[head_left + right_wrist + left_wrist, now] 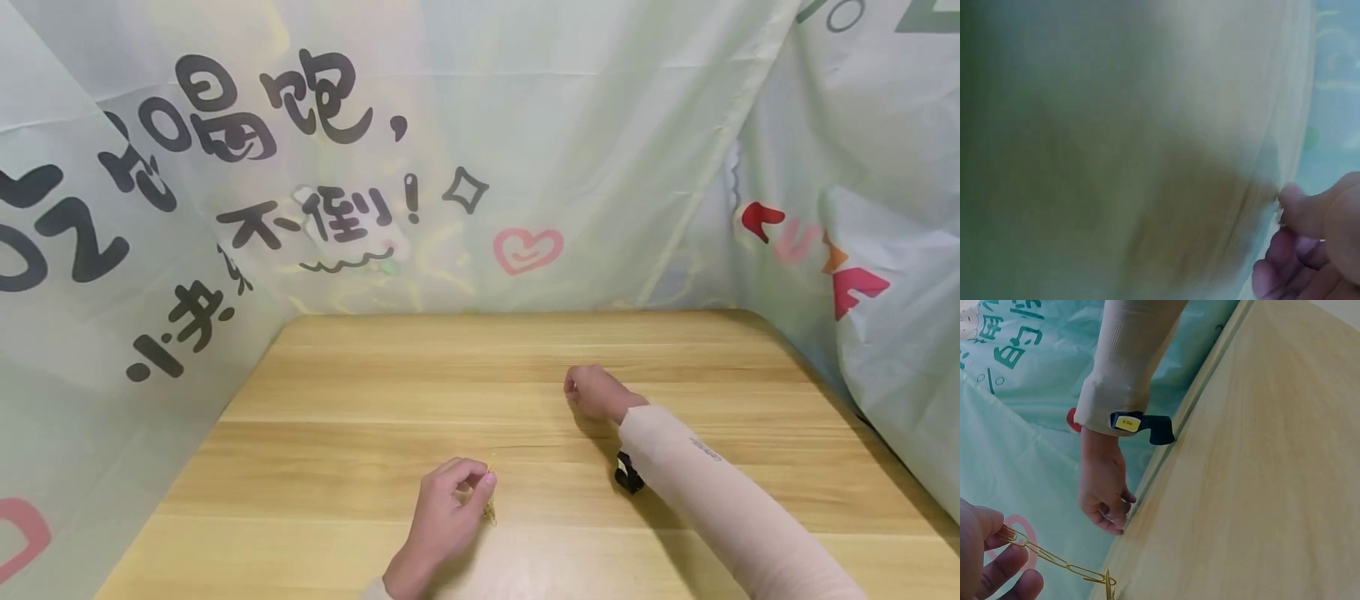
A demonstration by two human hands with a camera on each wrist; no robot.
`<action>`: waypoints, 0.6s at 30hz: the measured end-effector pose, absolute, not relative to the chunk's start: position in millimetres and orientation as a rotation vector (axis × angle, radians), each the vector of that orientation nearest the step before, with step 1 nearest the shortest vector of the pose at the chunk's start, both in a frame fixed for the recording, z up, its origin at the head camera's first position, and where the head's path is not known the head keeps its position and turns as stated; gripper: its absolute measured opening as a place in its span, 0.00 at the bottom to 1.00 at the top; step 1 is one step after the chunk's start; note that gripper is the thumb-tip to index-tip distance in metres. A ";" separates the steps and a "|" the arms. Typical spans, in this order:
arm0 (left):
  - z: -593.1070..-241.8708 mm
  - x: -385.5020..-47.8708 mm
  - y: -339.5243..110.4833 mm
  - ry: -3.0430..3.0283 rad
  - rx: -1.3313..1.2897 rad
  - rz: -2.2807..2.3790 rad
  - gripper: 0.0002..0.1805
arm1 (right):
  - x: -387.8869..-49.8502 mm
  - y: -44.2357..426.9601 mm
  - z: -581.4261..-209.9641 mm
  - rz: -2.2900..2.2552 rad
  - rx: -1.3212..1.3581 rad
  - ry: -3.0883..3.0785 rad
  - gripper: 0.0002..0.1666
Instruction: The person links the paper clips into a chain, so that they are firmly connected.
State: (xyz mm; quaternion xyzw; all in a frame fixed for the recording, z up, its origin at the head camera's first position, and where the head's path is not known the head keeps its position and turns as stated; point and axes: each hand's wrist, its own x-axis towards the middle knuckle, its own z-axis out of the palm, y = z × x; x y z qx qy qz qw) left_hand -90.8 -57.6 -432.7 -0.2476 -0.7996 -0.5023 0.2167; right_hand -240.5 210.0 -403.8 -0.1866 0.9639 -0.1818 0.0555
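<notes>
My left hand [450,508] pinches one end of a chain of gold paper clips [490,507] between thumb and fingers, low over the near middle of the table. Several linked clips [1054,556] hang in a slanting line from those fingertips in the left wrist view. Farther forward and to the right, my right hand [596,392] is low over the table with its fingers curled. At its thumb tip [1291,197] in the right wrist view, a tiny dark and pale thing [1280,215] is pinched, too small and blurred to name.
The wooden table [360,383] has cloth walls with printed writing [337,212] behind it and at both sides. A black wrist camera [628,473] is strapped at the right sleeve [720,483].
</notes>
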 end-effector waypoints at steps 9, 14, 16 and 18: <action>-435.3 -93.1 -58.1 -2.201 -0.729 -1.371 0.04 | -226.3 200.1 -399.5 -0.871 -0.594 2.838 0.03; -433.8 -93.5 -57.9 -2.221 -0.722 -1.379 0.03 | -216.7 192.2 -394.7 -1.158 -0.718 2.667 0.04; -434.2 -92.9 -58.2 -2.215 -0.735 -1.357 0.03 | -211.3 188.2 -393.5 -1.237 -0.768 2.594 0.07; -434.9 -91.6 -58.7 -2.211 -0.741 -1.339 0.04 | -205.8 184.5 -391.7 -1.290 -0.798 2.525 0.10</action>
